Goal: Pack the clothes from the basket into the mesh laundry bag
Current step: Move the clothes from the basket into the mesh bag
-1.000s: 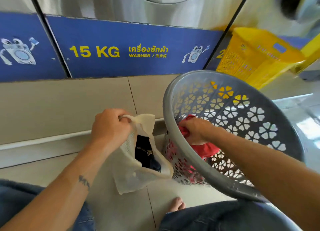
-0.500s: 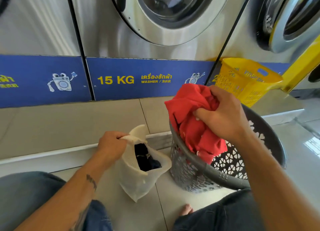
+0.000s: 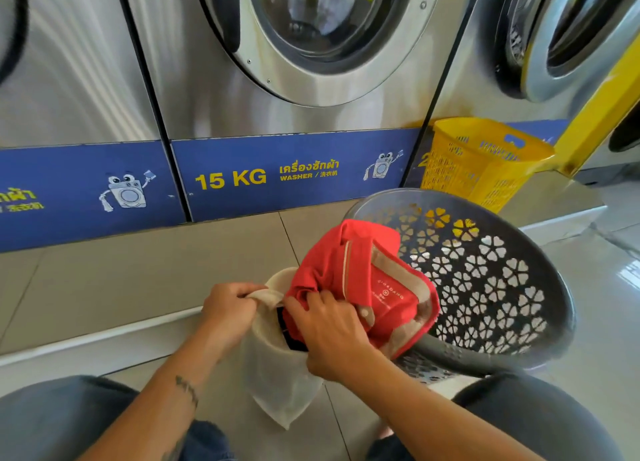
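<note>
A cream mesh laundry bag (image 3: 277,374) hangs over the floor tiles, its mouth held up by my left hand (image 3: 228,313), which grips the top edge. Dark clothing shows inside the opening. My right hand (image 3: 329,336) grips a red garment with beige trim (image 3: 363,280) and holds it at the bag's mouth, most of the cloth still bunched above and to the right. A grey plastic basket with flower-shaped holes (image 3: 502,287) leans right beside the bag; its inside looks bare where visible.
Steel washing machines (image 3: 311,62) with a blue "15 KG" band stand on a tiled step (image 3: 138,270) straight ahead. A yellow basket (image 3: 485,162) sits on the step at the right. My knees in jeans frame the bottom corners.
My right hand lifted the red garment out of the grey basket, then carried it left and down to the bag's mouth. My left hand kept holding the bag open.
</note>
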`<state>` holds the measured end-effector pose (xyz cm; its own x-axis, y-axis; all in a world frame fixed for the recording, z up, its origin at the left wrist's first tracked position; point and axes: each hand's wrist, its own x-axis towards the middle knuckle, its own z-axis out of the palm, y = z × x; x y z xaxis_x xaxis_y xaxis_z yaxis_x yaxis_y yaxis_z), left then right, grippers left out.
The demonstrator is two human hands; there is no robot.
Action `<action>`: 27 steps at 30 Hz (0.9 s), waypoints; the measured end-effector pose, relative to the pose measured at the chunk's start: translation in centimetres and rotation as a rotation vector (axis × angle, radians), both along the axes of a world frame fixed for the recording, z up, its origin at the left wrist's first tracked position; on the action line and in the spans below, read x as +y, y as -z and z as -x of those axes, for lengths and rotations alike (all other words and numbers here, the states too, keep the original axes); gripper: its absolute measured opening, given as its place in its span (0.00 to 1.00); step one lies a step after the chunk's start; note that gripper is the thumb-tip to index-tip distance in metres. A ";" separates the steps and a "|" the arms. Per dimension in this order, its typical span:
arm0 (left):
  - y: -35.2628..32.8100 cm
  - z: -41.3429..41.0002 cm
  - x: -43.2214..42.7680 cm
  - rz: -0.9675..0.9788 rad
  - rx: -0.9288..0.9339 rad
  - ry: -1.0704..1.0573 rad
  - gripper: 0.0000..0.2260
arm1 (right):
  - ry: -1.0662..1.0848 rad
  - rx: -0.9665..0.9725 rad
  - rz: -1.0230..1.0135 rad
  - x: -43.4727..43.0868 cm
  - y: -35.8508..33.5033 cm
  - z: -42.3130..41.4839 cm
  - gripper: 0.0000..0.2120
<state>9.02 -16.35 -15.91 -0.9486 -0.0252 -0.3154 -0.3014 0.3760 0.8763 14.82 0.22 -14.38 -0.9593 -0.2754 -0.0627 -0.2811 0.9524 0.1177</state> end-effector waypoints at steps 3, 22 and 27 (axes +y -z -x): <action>0.4 0.3 -0.1 -0.006 -0.004 -0.011 0.13 | -0.027 0.018 0.056 0.1 1.2 0.3 0.39; 0.8 -0.2 -2.1 0.105 -0.071 -0.066 0.04 | 0.105 -0.605 0.680 -4.4 10.6 2.6 0.24; 0.7 0.1 -2.3 0.129 -0.082 0.034 0.13 | 0.066 -0.509 0.376 -4.4 11.5 3.5 0.23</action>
<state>8.94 -18.62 -16.65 -0.9206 -0.0391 -0.3885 -0.3556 0.4951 0.7928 11.31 -4.15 -25.86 -0.8504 -0.3089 -0.4258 -0.1535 0.9199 -0.3609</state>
